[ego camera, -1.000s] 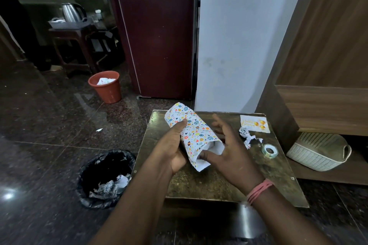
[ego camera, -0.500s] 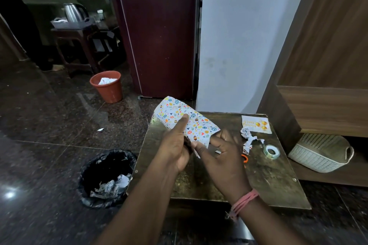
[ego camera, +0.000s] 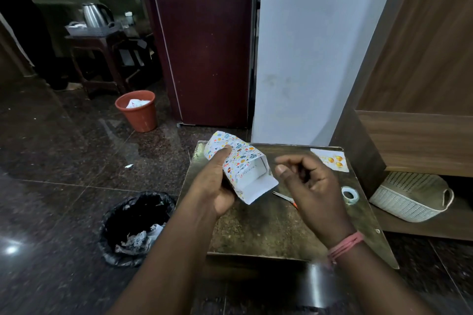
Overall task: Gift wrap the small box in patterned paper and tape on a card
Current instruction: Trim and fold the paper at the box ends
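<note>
Your left hand (ego camera: 213, 184) grips the small box (ego camera: 252, 174), wrapped in patterned paper (ego camera: 231, 155), and holds it above the far-left part of the brass-coloured table (ego camera: 268, 227). Its long axis runs from the far left down toward you and to the right; the open paper end faces you, showing the box's white end inside the sleeve. Your thumb lies along the top of the paper.

Your right hand (ego camera: 307, 181) hangs just right of that open end, fingers loosely curled, holding nothing, not touching the paper.

The parcel's far end overhangs the table's back-left corner. Bare tabletop lies in front of you. Scissors (ego camera: 284, 197) lie under the parcel's near end, a tape roll (ego camera: 350, 195) sits near the right edge, and the card (ego camera: 331, 160) lies at the far-right corner.

Small print on the box's end is too small to make out.
</note>
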